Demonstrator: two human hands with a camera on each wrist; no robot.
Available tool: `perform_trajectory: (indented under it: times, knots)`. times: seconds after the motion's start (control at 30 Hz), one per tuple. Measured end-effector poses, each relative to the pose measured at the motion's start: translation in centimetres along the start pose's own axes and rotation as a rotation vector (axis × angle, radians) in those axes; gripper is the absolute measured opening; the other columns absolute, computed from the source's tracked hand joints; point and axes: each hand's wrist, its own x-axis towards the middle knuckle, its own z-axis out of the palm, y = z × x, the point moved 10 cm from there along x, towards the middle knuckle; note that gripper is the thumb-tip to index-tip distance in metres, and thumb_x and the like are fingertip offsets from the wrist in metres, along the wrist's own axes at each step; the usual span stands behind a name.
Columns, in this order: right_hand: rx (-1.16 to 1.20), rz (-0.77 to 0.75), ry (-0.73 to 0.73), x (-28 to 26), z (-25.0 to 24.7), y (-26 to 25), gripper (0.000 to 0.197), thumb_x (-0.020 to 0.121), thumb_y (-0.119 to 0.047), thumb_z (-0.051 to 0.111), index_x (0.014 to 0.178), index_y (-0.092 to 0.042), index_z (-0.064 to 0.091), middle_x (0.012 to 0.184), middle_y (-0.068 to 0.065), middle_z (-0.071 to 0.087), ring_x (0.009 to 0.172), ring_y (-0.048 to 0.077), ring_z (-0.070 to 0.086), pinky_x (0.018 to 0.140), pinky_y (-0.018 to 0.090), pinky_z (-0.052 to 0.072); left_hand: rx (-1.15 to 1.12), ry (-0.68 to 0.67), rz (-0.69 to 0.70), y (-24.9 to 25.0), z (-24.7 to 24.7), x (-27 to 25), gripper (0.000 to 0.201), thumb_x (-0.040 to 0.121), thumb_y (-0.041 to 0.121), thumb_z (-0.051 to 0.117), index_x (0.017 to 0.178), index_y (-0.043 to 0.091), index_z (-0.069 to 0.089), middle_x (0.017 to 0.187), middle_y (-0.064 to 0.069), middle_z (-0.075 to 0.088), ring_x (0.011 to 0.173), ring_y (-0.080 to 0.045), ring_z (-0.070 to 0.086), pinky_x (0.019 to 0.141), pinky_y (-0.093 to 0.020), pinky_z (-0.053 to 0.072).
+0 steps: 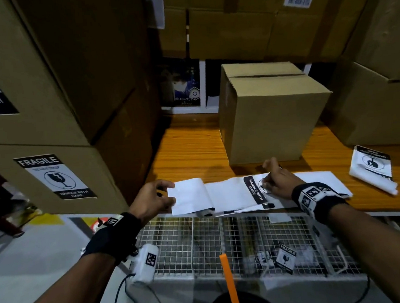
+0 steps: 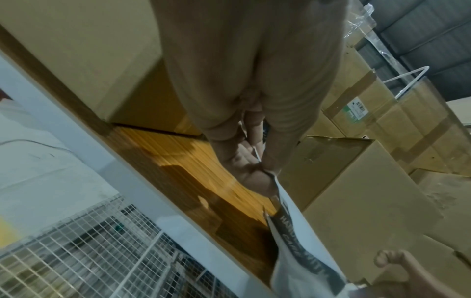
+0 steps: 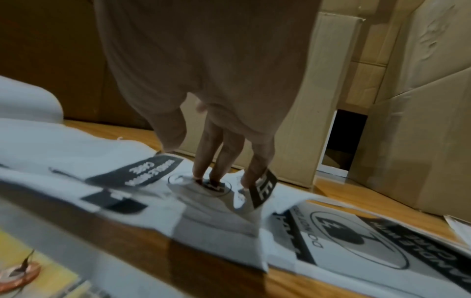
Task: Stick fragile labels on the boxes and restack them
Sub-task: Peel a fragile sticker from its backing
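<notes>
Between my two hands is the label strip [image 1: 231,194], lying along the near edge of the wooden shelf [image 1: 189,149]. My left hand [image 1: 150,199] pinches the curled-back white backing at its end, while my right hand [image 1: 276,181] has straight fingertips [image 3: 203,177] pressing down on the fragile label [image 3: 214,187], nothing curled round it. Just beyond my right hand sits the plain box [image 1: 270,114], no sticker showing on it yet. Off to my left, the stacked boxes [image 1: 59,176] already wear theirs. So I'd guess peeling comes next, then sticking and stacking.
</notes>
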Motion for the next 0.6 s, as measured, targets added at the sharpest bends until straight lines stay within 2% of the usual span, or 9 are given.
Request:
perform_trajectory:
  times: [0.07, 0.13, 0.2, 0.27, 0.3, 0.37, 0.47, 0.53, 0.6]
  knots:
    - [-0.047, 0.042, -0.022, 0.3, -0.1, 0.5, 0.032, 0.089, -0.011, 0.064, 0.108, -0.021, 0.041, 0.088, 0.001, 0.071, 0.084, 0.022, 0.066, 0.074, 0.035, 0.051, 0.005, 0.017, -0.009, -0.4, -0.5, -0.2, 0.037, 0.086, -0.008, 0.07, 0.119, 0.005, 0.062, 0.105, -0.029, 0.06, 0.075, -0.027, 0.066, 0.061, -0.024, 0.057]
    - [-0.15, 0.102, -0.04, 0.5, -0.2, 0.9, 0.021, 0.085, -0.011, 0.068, 0.089, -0.026, 0.055, 0.092, -0.001, 0.07, 0.089, 0.021, 0.065, 0.078, 0.034, 0.052, 0.013, 0.02, -0.007, -0.5, -0.6, -0.3, 0.037, 0.086, -0.008, 0.07, 0.12, 0.004, 0.062, 0.101, -0.026, 0.059, 0.072, -0.025, 0.065, 0.062, -0.023, 0.058]
    - [-0.253, 0.139, 0.038, 0.3, -0.6, 0.5, 0.021, 0.083, -0.009, 0.072, 0.083, -0.028, 0.063, 0.099, 0.0, 0.067, 0.095, 0.022, 0.064, 0.079, 0.033, 0.053, 0.019, 0.027, 0.0, -0.5, -0.6, -0.4, 0.036, 0.086, -0.008, 0.07, 0.119, 0.004, 0.062, 0.106, -0.023, 0.059, 0.074, -0.027, 0.066, 0.063, -0.025, 0.059]
    - [-0.267, 0.017, 0.166, 0.0, -0.8, -2.7, 0.017, 0.083, -0.008, 0.07, 0.091, -0.022, 0.07, 0.102, 0.004, 0.062, 0.1, 0.028, 0.06, 0.082, 0.034, 0.05, 0.018, 0.033, 0.008, -0.5, -0.4, -0.2, 0.035, 0.086, -0.008, 0.07, 0.118, 0.005, 0.063, 0.112, -0.018, 0.059, 0.08, -0.033, 0.068, 0.067, -0.029, 0.061]
    - [-0.233, -0.083, 0.169, -0.1, 0.1, -4.9, 0.017, 0.084, -0.009, 0.067, 0.096, -0.02, 0.072, 0.104, 0.006, 0.061, 0.102, 0.03, 0.059, 0.083, 0.035, 0.049, 0.019, 0.032, 0.009, -0.6, -0.3, -0.1, 0.035, 0.086, -0.007, 0.07, 0.118, 0.006, 0.063, 0.112, -0.017, 0.059, 0.083, -0.036, 0.069, 0.069, -0.032, 0.061]
    - [-0.155, -0.235, 0.068, -0.3, 3.2, -9.1, 0.021, 0.092, -0.015, 0.061, 0.112, -0.016, 0.07, 0.111, 0.009, 0.061, 0.107, 0.029, 0.056, 0.088, 0.036, 0.044, 0.018, 0.022, 0.007, -0.7, 0.0, 0.1, 0.035, 0.086, -0.007, 0.07, 0.118, 0.007, 0.062, 0.109, -0.018, 0.06, 0.083, -0.036, 0.069, 0.07, -0.033, 0.062]
    - [-0.171, -0.291, -0.076, 0.1, 7.4, -12.2, 0.036, 0.099, -0.024, 0.054, 0.134, -0.022, 0.057, 0.117, 0.009, 0.052, 0.11, 0.03, 0.049, 0.088, 0.038, 0.044, 0.015, 0.029, -0.002, -1.0, -0.5, 0.1, 0.036, 0.086, -0.008, 0.07, 0.118, 0.006, 0.062, 0.1, -0.022, 0.062, 0.074, -0.027, 0.067, 0.067, -0.03, 0.06]
    - [-0.274, -0.304, -0.119, 0.4, 9.2, -12.2, 0.043, 0.096, -0.021, 0.058, 0.138, -0.028, 0.052, 0.118, 0.008, 0.045, 0.108, 0.032, 0.047, 0.084, 0.041, 0.047, 0.016, 0.033, -0.003, -1.1, -1.1, 0.0, 0.037, 0.085, -0.008, 0.071, 0.118, 0.006, 0.062, 0.095, -0.022, 0.063, 0.072, -0.025, 0.068, 0.067, -0.031, 0.06]
    - [-0.372, -0.302, -0.168, 0.6, 9.8, -12.0, 0.05, 0.094, -0.019, 0.059, 0.142, -0.029, 0.047, 0.123, 0.01, 0.042, 0.109, 0.033, 0.045, 0.086, 0.04, 0.046, 0.01, 0.031, -0.014, -1.4, -1.2, -0.2, 0.037, 0.085, -0.009, 0.071, 0.118, 0.005, 0.062, 0.095, -0.018, 0.063, 0.072, -0.023, 0.068, 0.065, -0.028, 0.059]
